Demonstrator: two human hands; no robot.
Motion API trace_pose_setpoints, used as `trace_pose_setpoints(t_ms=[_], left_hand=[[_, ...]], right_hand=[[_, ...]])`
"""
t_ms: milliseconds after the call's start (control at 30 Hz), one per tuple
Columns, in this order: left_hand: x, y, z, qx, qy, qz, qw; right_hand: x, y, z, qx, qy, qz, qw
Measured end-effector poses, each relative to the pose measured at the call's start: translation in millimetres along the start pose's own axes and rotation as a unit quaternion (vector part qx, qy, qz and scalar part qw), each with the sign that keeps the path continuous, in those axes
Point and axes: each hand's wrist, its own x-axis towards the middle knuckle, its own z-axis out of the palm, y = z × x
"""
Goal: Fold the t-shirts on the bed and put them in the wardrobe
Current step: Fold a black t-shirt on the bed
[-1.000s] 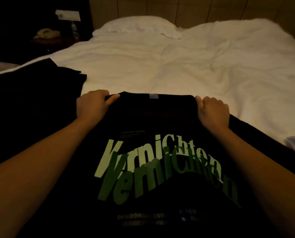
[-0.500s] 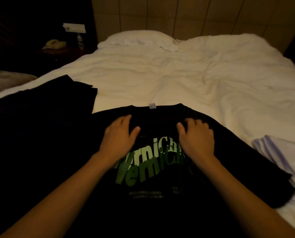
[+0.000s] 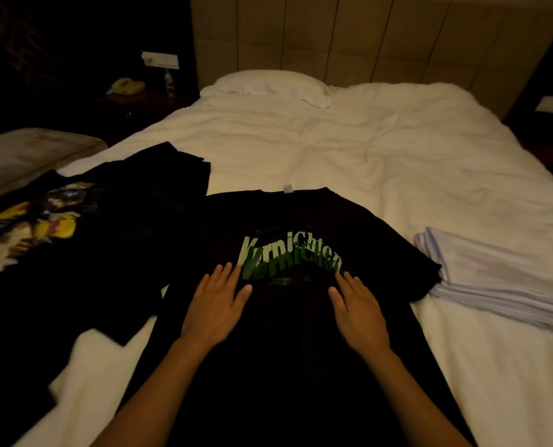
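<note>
Seemingly flat, black t-shirt (image 3: pixel 301 221), collar toward pillow (image 3: pixel 268 83)

We find the black cotton t-shirt with green lettering (image 3: pixel 288 227) spread on the white-sheeted bed (image 3: pixel 349 150), both hands flat upon it. A black graphic-print t-shirt (image 3: pixel 75 221) lies left, folded pale-lilac cloth (image 3: pixel 494 279) right, a white pillow (image 3: pixel 268 85) behind.

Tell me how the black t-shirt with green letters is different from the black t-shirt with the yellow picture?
The black t-shirt with green letters lies in the middle, under both hands; the black t-shirt with the yellow picture lies off to the left, untouched. One shows green words, the other a colourful picture. One is spread nearly flat; the other looks more rumpled. Both are black, unfolded, on the white bed.
</note>
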Motion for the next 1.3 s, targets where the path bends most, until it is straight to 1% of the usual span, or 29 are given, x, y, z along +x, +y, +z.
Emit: trace_pose_setpoints(t_ms=[267, 467, 567, 633, 667, 700, 767, 833, 900, 933, 967, 1000, 1033, 1100, 1167, 1200, 1233, 1267, 1300], left_hand=[[-114, 4, -3, -0.055, -0.001, -0.005, 0.998], [-197, 3, 9, -0.085, 0.037, 0.022, 0.995], [-231, 7, 14, -0.064, 0.052, 0.037, 0.996], [-248, 12, 16, -0.072, 0.057, 0.04, 0.995], [-256, 16, 14, -0.1, 0.067, 0.038, 0.992], [-265, 21, 14, -0.152, 0.08, 0.028, 0.985], [-282, 30, 9, -0.281, 0.119, 0.007, 0.952], [-299, 36, 7, -0.339, 0.155, 0.002, 0.928], [-310, 41, 7, -0.362, 0.128, -0.024, 0.923], [-313, 41, 11, -0.373, 0.1, -0.05, 0.921], [-313, 40, 16, -0.395, 0.071, -0.084, 0.912], [-313, 40, 20, -0.428, 0.041, -0.124, 0.894], [-313, 41, 23, -0.473, 0.014, -0.168, 0.865], [-312, 42, 26, -0.547, -0.018, -0.258, 0.796], [-315, 42, 25, -0.616, -0.03, -0.31, 0.723], [-316, 42, 25, -0.667, -0.029, -0.32, 0.672], [-317, 43, 23, -0.723, -0.026, -0.329, 0.607], [-318, 43, 21, -0.773, -0.018, -0.333, 0.539], [-317, 42, 20, -0.811, -0.001, -0.332, 0.481]], right_hand=[[-110, 3, -12, 0.007, -0.03, -0.002, 1.0], [-201, 10, -16, 0.008, 0.007, -0.012, 1.0], [-247, 10, -16, -0.023, 0.01, -0.02, 0.999], [-268, 13, -13, -0.038, 0.004, -0.028, 0.999], [-276, 12, -15, -0.026, 0.003, -0.026, 0.999], [-284, 10, -19, -0.001, 0.011, -0.022, 1.0], [-300, 6, -25, 0.05, 0.056, -0.011, 0.997], [-320, 0, -30, 0.079, 0.097, -0.017, 0.992], [-336, -8, -33, 0.087, 0.093, -0.018, 0.992], [-342, -13, -33, 0.077, 0.083, -0.018, 0.993], [-346, -14, -30, 0.06, 0.069, -0.02, 0.996], [-349, -13, -26, 0.034, 0.047, -0.017, 0.998], [-352, -11, -22, 0.016, 0.027, -0.01, 0.999], [-356, -11, -13, -0.002, 0.017, -0.009, 1.0], [-356, -6, 0, -0.036, 0.035, -0.031, 0.998], [-354, -5, 2, -0.063, 0.04, -0.032, 0.997], [-352, -3, 5, -0.07, 0.034, -0.02, 0.997], [-351, -3, 4, -0.058, 0.038, -0.004, 0.998], [-347, 1, 7, -0.037, 0.048, 0.015, 0.998]])
